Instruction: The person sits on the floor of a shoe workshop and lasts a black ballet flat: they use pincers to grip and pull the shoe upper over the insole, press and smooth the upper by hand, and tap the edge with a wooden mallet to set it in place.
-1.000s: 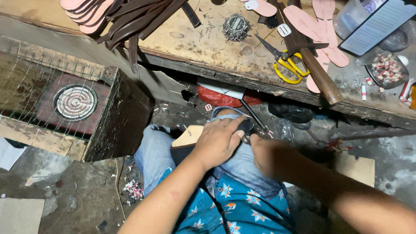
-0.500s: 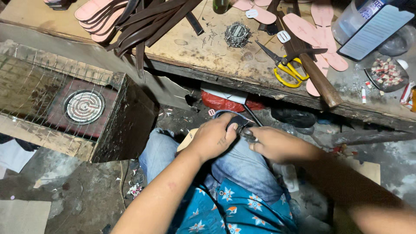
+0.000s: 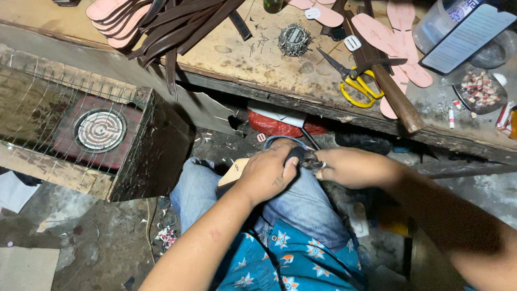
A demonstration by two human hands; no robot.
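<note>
- Running across the top of the view, the wooden table [image 3: 237, 56] carries dark leather straps [image 3: 177, 24], pink sole cut-outs [image 3: 401, 40], a wooden-handled hammer [image 3: 396, 97] and yellow-handled scissors [image 3: 358, 81].
- Sitting low at the left, a wire-topped box [image 3: 64, 129] holds a round coil heater [image 3: 100, 130] on a red plate.
- Covering the lap below the table edge are blue jeans [image 3: 301, 205] — a tan sole piece [image 3: 232, 175] lies on the thigh, partly under the left hand.
- Pressing down on that piece, the left hand [image 3: 266, 172] has its grip closed, thumb and fingers curled over a small dark strap end [image 3: 295, 156] on the knee.
- Meeting it from the right, the right hand [image 3: 350, 167] has its grip pinched tight on a small metal tool [image 3: 312, 160] — the tip touches the dark strap end; what kind of tool it is I cannot tell.
</note>
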